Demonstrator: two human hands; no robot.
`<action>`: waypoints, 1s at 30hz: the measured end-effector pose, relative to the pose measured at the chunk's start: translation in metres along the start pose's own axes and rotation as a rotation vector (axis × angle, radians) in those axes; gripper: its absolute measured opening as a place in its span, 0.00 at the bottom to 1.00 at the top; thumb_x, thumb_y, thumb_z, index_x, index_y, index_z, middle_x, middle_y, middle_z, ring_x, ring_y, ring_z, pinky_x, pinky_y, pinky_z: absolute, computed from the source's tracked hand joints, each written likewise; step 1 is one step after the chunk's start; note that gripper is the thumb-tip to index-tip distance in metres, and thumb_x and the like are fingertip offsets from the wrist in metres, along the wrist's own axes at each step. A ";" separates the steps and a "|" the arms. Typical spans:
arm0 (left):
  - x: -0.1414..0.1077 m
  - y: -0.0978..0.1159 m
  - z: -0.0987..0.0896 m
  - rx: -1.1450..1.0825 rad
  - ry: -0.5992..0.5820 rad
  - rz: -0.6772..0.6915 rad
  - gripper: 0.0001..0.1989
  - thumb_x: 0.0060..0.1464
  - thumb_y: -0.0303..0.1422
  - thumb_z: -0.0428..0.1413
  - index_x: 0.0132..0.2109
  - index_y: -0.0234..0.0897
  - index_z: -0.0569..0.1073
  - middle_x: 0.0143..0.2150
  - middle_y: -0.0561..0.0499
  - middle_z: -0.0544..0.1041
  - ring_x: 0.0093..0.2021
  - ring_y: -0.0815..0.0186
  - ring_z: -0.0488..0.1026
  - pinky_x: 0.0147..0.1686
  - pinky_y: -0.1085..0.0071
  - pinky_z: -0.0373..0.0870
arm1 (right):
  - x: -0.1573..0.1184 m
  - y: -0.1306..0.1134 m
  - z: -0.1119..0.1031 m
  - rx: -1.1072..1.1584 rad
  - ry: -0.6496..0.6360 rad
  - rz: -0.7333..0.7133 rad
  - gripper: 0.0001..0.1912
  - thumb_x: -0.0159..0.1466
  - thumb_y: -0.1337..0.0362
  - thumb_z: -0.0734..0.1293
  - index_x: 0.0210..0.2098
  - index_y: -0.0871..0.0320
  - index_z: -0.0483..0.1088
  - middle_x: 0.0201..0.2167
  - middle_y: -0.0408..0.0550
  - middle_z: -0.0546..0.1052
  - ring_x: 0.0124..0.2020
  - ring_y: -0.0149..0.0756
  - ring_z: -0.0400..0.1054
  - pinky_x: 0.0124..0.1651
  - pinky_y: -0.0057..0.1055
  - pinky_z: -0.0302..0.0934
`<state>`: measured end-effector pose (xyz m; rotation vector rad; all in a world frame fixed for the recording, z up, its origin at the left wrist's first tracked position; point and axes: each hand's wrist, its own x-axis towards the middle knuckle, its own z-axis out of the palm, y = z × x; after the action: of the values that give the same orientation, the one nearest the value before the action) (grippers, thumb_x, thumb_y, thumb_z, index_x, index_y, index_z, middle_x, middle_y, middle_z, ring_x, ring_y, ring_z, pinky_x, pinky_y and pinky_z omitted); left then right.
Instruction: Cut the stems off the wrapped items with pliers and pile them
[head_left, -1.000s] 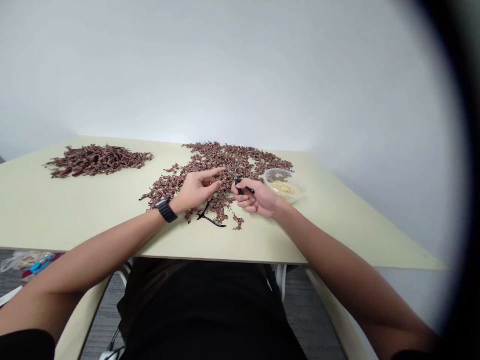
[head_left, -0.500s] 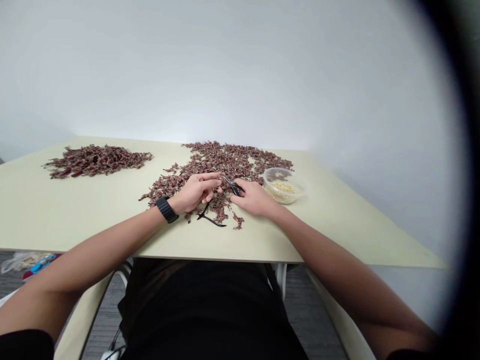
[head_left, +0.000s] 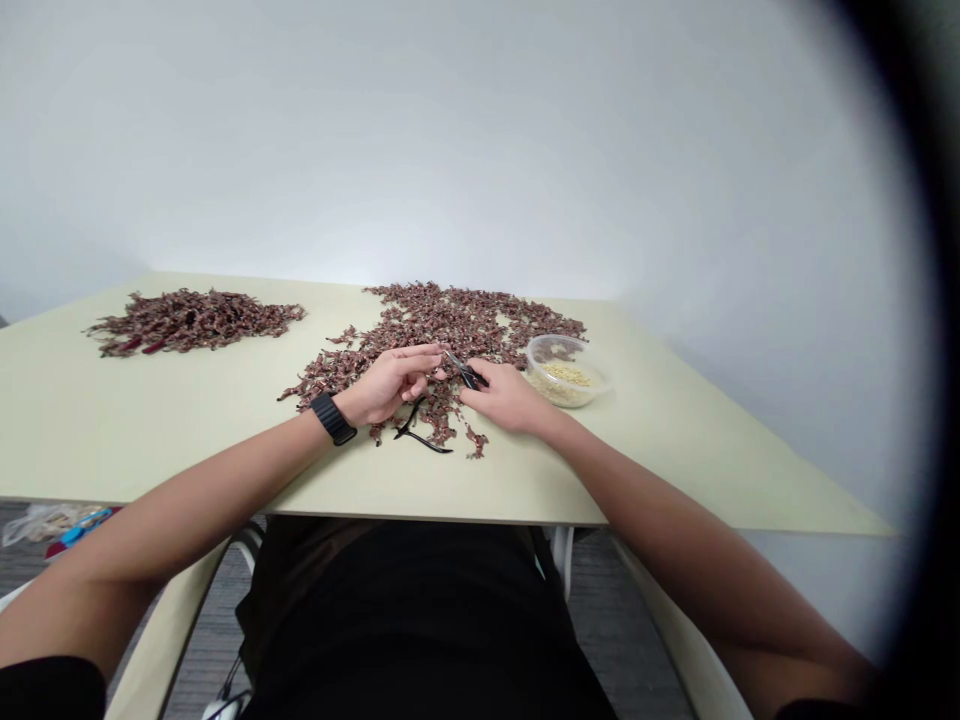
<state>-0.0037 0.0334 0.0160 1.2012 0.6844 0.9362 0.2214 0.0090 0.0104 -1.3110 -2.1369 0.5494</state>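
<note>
My right hand (head_left: 506, 393) is closed on small black-handled pliers (head_left: 470, 375), whose metal tips point up and left toward my left fingertips. My left hand (head_left: 391, 383), with a black watch (head_left: 333, 418) on its wrist, has its fingers pressed together at the plier tips; what they pinch is too small to make out. Both hands are over a wide pile of small reddish-brown pieces (head_left: 442, 318). Below my left hand a second black-handled tool (head_left: 424, 437) lies on the table. Right of my right hand stands a clear round bowl (head_left: 570, 372) with small yellow bits.
Another reddish-brown pile (head_left: 195, 320) lies at the left on the pale table (head_left: 420, 490). A wall stands behind the table. Below the left front edge are a plastic bag (head_left: 45, 523) and a blue item (head_left: 86, 528).
My left fingers have shifted slightly, and the pliers have tilted a little at the fingertips. The piles and the bowl have not moved.
</note>
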 end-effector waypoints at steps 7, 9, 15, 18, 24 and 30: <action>-0.008 -0.002 0.008 0.240 0.056 0.142 0.35 0.56 0.37 0.66 0.69 0.34 0.68 0.23 0.54 0.75 0.17 0.76 0.61 0.17 0.78 0.58 | 0.003 -0.002 0.006 0.117 -0.001 0.026 0.07 0.62 0.59 0.64 0.33 0.56 0.67 0.28 0.41 0.70 0.30 0.34 0.61 0.34 0.30 0.51; -0.011 -0.002 0.010 0.355 0.062 0.197 0.34 0.59 0.39 0.64 0.70 0.35 0.68 0.23 0.54 0.75 0.16 0.75 0.62 0.18 0.77 0.60 | 0.003 -0.005 0.009 0.183 -0.006 0.028 0.07 0.62 0.60 0.64 0.31 0.56 0.65 0.26 0.40 0.68 0.29 0.33 0.60 0.32 0.30 0.51; -0.008 -0.002 -0.002 0.829 0.109 0.461 0.24 0.63 0.38 0.58 0.64 0.39 0.75 0.21 0.55 0.74 0.19 0.72 0.65 0.23 0.76 0.64 | -0.001 -0.015 0.004 0.766 -0.281 0.319 0.12 0.62 0.58 0.66 0.30 0.54 0.57 0.22 0.35 0.53 0.20 0.26 0.40 0.19 0.25 0.34; -0.004 0.003 -0.014 1.027 0.053 0.612 0.21 0.62 0.33 0.59 0.61 0.43 0.78 0.32 0.49 0.81 0.30 0.69 0.73 0.31 0.77 0.68 | -0.001 -0.014 -0.010 1.063 -0.513 0.414 0.12 0.61 0.58 0.66 0.30 0.54 0.57 0.23 0.34 0.49 0.20 0.25 0.34 0.17 0.22 0.29; -0.002 0.007 -0.018 1.063 -0.013 0.600 0.18 0.61 0.31 0.58 0.57 0.44 0.81 0.47 0.43 0.83 0.41 0.64 0.79 0.38 0.73 0.72 | 0.004 -0.008 -0.022 1.164 -0.684 0.454 0.12 0.62 0.54 0.63 0.32 0.54 0.59 0.23 0.34 0.46 0.21 0.27 0.31 0.17 0.22 0.27; -0.006 0.004 -0.001 0.581 0.082 0.273 0.30 0.63 0.39 0.60 0.69 0.36 0.69 0.24 0.53 0.77 0.16 0.73 0.65 0.18 0.77 0.64 | 0.005 -0.002 -0.004 0.474 -0.080 0.173 0.11 0.61 0.56 0.65 0.29 0.54 0.59 0.24 0.38 0.59 0.24 0.30 0.47 0.25 0.28 0.42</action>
<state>-0.0084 0.0292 0.0196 1.8110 0.9097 1.0522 0.2211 0.0126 0.0162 -1.2173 -1.8056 1.1169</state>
